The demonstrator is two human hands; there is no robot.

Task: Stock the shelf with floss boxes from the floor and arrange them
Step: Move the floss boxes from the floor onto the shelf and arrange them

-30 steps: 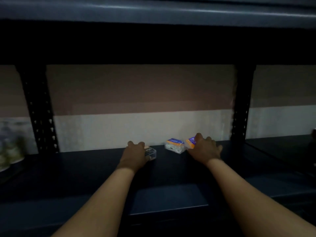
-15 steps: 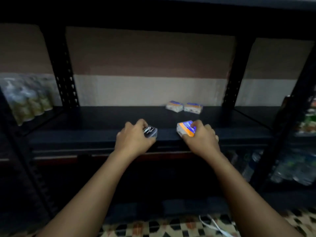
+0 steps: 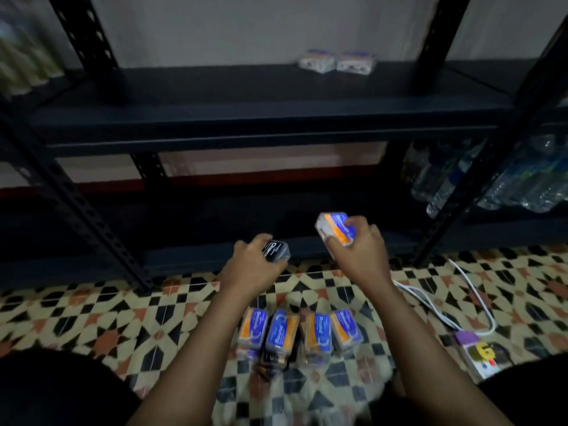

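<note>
now both hands have dropped from the shelf (image 3: 246, 118) toward the floor (image 3: 92, 318): left hand (image 3: 250, 269) fingers clamped on a black floss box (image 3: 276, 250), right hand (image 3: 358, 250) on an orange floss box (image 3: 335, 227). two boxes (image 3: 336, 61) sit shelved upper right; floor pile (image 3: 298, 333) awaits stocking.

water bottles (image 3: 455, 179), white cable (image 3: 430, 302), power strip (image 3: 479, 358)

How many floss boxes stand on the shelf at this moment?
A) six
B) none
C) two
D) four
C: two floss boxes stand side by side at the back of the shelf; the other boxes are in the hands or on the floor.
</note>
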